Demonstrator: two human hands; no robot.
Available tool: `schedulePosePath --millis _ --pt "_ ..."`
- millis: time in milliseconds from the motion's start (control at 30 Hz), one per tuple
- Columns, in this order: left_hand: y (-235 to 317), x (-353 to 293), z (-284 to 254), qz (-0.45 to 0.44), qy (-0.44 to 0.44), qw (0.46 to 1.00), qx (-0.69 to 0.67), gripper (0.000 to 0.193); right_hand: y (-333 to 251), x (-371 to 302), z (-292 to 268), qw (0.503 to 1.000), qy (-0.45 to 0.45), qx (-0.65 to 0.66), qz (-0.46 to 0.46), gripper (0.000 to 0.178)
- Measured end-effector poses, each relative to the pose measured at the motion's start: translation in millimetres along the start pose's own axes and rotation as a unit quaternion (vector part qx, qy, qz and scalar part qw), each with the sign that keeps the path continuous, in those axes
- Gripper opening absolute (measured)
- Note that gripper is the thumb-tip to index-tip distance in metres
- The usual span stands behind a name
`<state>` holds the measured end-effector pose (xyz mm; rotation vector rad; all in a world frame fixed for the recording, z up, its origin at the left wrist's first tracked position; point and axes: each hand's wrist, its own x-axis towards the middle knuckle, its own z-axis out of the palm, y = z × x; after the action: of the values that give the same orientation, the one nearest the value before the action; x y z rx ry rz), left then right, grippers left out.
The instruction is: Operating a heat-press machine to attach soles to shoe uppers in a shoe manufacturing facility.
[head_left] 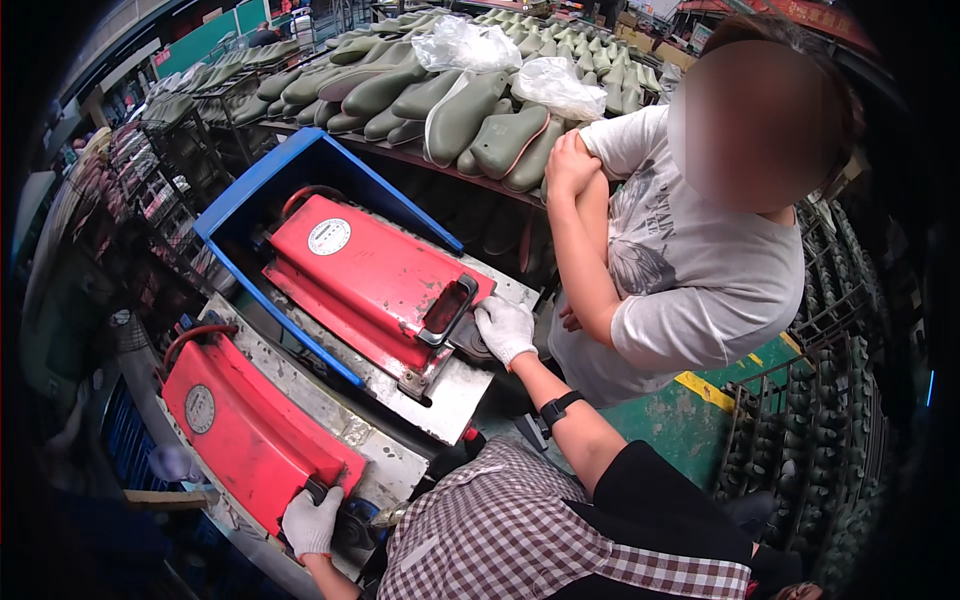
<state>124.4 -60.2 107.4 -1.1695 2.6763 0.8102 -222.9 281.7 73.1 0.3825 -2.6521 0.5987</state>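
My left hand (311, 522), in a white knit glove, is at the near end of the left red machine cover (245, 430). Its fingers curl round a small black handle (318, 490) there. My right hand (507, 328), gloved alike, is at the near end of the second red machine cover (370, 265), just right of its black-framed handle opening (450, 310). Those fingers bend down over a dark, flat part (472, 338) that I cannot name; the palm hides what they grip. Both covers carry a round white dial label and sit on worn metal bases.
A blue plastic guard (265, 180) surrounds the right machine's far side. Behind it, green shoe forms (465, 115) crowd a rack, with clear plastic bags (560, 85) on top. A person in a grey T-shirt (690, 270) stands close at the right, arms folded. Racks of dark items (800, 440) stand beyond.
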Motion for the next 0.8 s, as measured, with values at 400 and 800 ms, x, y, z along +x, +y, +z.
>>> schedulePosePath --millis 400,800 --pt "5.1 -2.5 -2.1 -0.003 0.012 1.0 0.0 0.055 1.0 0.0 1.0 1.0 -0.007 -0.015 0.005 0.024" --pt "6.9 -1.8 -4.6 -0.006 0.007 1.0 0.006 0.053 -0.5 0.1 0.7 1.0 -0.005 0.0 0.009 0.024"
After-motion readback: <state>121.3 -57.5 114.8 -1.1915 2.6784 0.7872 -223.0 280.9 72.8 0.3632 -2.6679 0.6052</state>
